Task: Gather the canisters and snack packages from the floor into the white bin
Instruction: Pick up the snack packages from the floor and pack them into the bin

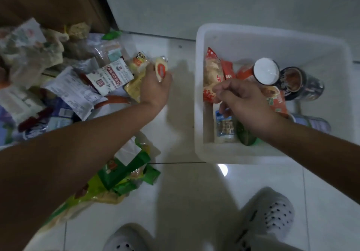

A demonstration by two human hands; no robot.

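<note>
Left hand (153,87): our fingers clamp a small red-labelled packet (161,70).
Right hand (243,100): curled over the bin; we cannot tell if it pinches anything.
White bin (272,34): right of the grip, holding canisters (266,71).
Floor pile (78,87): just left of the grip.

Snack packages (64,87) lie left of the bin (200,153) (canisters (266,71) inside).

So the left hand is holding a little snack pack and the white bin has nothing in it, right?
Not quite. The left hand does hold the little snack pack, but the white bin is not empty: the head view shows red snack packages and canisters lying inside it.
</note>
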